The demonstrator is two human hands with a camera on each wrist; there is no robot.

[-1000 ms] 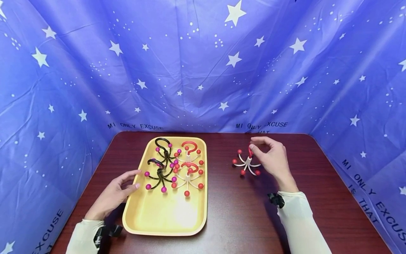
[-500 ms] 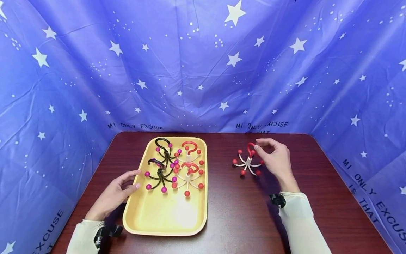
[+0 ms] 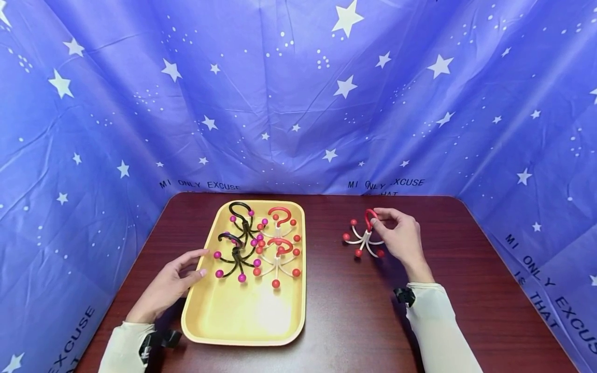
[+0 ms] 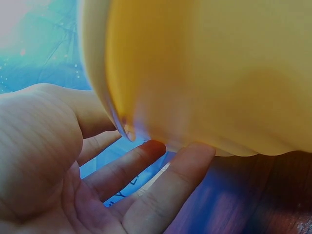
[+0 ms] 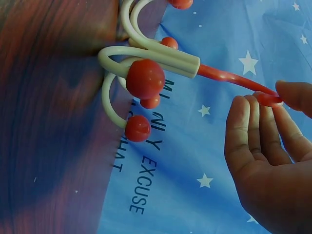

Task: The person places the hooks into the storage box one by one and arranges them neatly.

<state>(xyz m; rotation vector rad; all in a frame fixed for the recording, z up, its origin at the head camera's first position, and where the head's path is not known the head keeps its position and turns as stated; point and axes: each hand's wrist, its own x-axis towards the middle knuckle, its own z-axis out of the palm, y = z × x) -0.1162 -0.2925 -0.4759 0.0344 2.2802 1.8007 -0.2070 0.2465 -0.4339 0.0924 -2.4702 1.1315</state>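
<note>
My right hand [image 3: 402, 235] pinches the red hook end of a white multi-arm hook hanger [image 3: 366, 237] between thumb and fingertips. Its curved white arms end in red balls [image 5: 145, 79], low over the table in the right wrist view. My left hand [image 3: 163, 285] holds the left rim of a yellow tray [image 3: 242, 339], its thumb over the rim and its fingers against the outer wall [image 4: 146, 58]. Inside the tray, two black hangers [image 3: 236, 251] with magenta balls stand beside two white hangers [image 3: 277, 261] with red hooks and red balls.
A dark reddish-brown wooden table [image 3: 345, 311] lies beneath everything. Blue curtain [image 3: 298, 103] with white stars rises along its back and sides. Black straps [image 3: 404, 296] sit at both wrists.
My right hand first slid a little right along the red hook, baring more of it, then came back slightly left. The hanger has barely moved. The left hand and tray stay in place.
</note>
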